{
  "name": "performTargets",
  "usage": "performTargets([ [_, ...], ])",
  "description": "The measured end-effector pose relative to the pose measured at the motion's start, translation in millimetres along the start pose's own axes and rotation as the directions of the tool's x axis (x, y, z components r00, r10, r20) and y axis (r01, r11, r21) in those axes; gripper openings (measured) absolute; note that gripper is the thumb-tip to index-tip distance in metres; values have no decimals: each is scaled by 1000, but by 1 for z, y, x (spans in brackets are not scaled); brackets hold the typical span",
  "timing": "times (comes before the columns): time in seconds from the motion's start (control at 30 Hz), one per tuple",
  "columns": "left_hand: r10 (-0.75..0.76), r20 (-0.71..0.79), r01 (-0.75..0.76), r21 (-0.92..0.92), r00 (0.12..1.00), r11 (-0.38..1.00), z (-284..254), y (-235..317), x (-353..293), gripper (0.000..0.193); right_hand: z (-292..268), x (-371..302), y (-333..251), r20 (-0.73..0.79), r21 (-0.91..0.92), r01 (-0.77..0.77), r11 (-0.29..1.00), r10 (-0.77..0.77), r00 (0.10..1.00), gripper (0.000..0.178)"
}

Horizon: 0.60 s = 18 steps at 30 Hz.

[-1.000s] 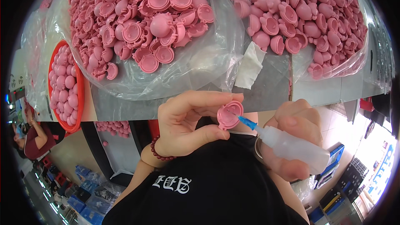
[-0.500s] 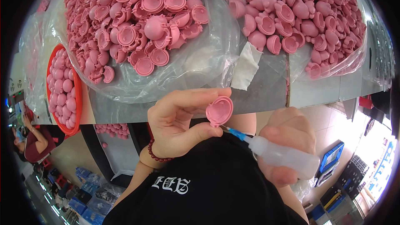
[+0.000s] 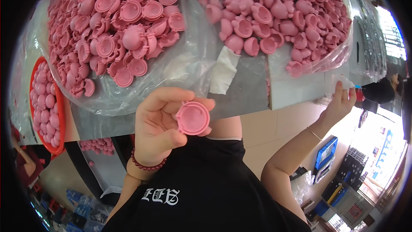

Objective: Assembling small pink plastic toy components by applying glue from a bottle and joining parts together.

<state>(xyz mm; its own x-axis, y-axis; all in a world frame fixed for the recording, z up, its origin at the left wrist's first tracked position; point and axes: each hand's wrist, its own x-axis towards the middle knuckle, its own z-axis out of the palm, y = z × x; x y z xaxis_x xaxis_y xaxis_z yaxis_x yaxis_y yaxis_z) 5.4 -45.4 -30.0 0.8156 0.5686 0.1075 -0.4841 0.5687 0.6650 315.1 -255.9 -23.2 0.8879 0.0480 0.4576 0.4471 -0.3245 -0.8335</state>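
Two clear plastic bags [image 3: 189,66] heaped with pink plastic shells [image 3: 128,21] are filling the top of the frame, and a red basket [image 3: 60,120] of pink balls is sitting at the left edge. My left hand [image 3: 161,131] is curling around a round pink cap [image 3: 192,118] at centre frame, pinching it between thumb and fingers. My right hand [image 3: 340,103] is reaching to the right edge, fingers loosely open, touching the bag's edge; I cannot tell whether it is gripping anything.

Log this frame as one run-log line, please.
left hand: holds pink cap | right hand: reaching out right, touching clear plastic bag | table: heaps of pink caps
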Motion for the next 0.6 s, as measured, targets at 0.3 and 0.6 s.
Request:
performTargets([
  [0.3,-39,-18,38,-54,999,998,1,0,-4,51,35,-34,-40,-160,-129,356,926,-373,914,44],
  [0.6,-4,-22,3,-36,1000,999,3,1,-5,49,99,-72,-98,698,11,579,815,-421,580,32],
])
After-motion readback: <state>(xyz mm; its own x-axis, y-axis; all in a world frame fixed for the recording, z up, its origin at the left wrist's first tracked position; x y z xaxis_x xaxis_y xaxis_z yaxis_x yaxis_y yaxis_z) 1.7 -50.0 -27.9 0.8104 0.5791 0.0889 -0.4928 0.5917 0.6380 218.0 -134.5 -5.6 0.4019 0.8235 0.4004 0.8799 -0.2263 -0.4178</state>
